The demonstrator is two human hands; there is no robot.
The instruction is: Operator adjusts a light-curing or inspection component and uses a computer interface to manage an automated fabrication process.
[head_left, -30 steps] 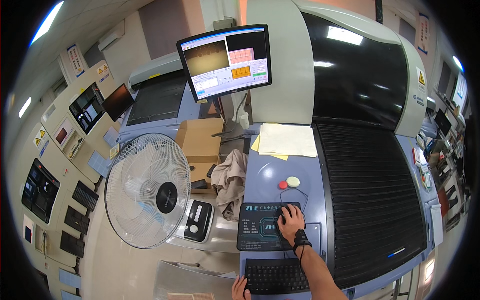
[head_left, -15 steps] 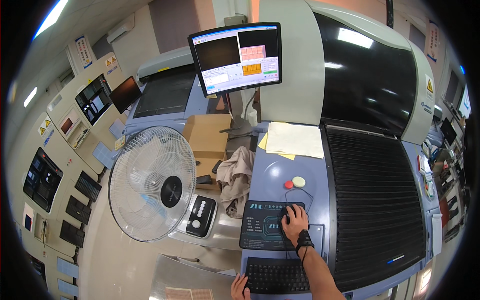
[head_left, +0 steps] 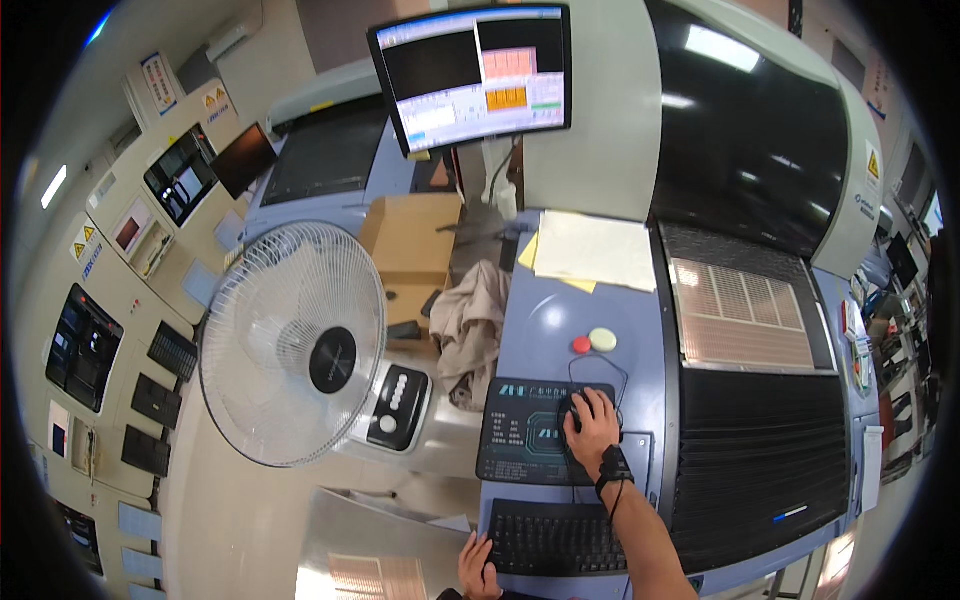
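My right hand point(head_left: 592, 430), with a dark band on its wrist, is closed over a black computer mouse point(head_left: 572, 414). The mouse sits on a dark printed mouse pad point(head_left: 515, 440), and its cable loops up behind it. My left hand point(head_left: 477, 565) lies at the left edge of a black keyboard point(head_left: 555, 540), fingers apart and touching that edge. Up ahead a monitor point(head_left: 475, 75) is lit with dark image panes and a coloured panel layout. On the right, a copper-coloured panel with a grid pattern point(head_left: 745, 315) lies in the machine bed, behind the pleated black cover point(head_left: 760, 450).
A white desk fan point(head_left: 290, 345) stands at left beside an open cardboard box point(head_left: 410, 240) and a crumpled beige cloth point(head_left: 470, 330). Papers point(head_left: 595, 250) and red point(head_left: 581, 345) and pale green point(head_left: 603, 340) round buttons are beyond the pad. The dark machine hood point(head_left: 750, 130) rises at right.
The copper-coloured panel has come into view from under the hood, and the pleated cover has bunched toward me. My right hand stays on the mouse. The whole view has shifted slightly.
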